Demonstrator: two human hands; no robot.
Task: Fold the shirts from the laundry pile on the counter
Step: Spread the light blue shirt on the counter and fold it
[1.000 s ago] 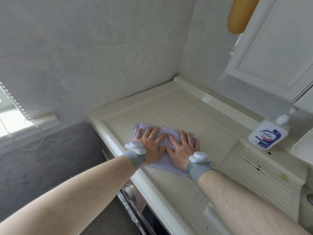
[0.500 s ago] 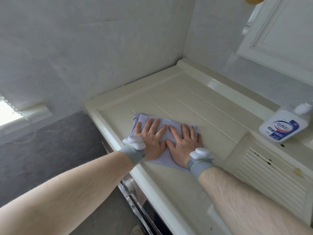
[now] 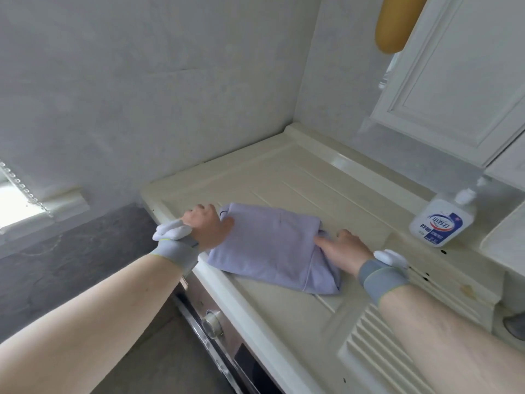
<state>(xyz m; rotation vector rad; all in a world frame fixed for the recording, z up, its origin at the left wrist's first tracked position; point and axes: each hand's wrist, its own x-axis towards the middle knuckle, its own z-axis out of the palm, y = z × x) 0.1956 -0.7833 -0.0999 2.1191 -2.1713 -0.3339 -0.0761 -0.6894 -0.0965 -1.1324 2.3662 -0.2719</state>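
Note:
A folded lavender shirt lies flat on the cream counter, close to its front edge. My left hand grips the shirt's left end, thumb on top of the cloth and fingers curled round the edge. My right hand lies low at the shirt's right end. Its straight fingers are slid beneath the cloth, so their tips are hidden. Both wrists wear grey bands with white sensors.
A white pump bottle with a blue label stands at the right of the counter. A ribbed panel takes up the near right. White cabinet doors hang above, and a yellow object hangs beside them. An appliance front with a knob sits under the counter edge.
Both hands were pressing flat side by side on top of the shirt. They have moved apart to its two ends, the left gripping the edge, the right sliding under.

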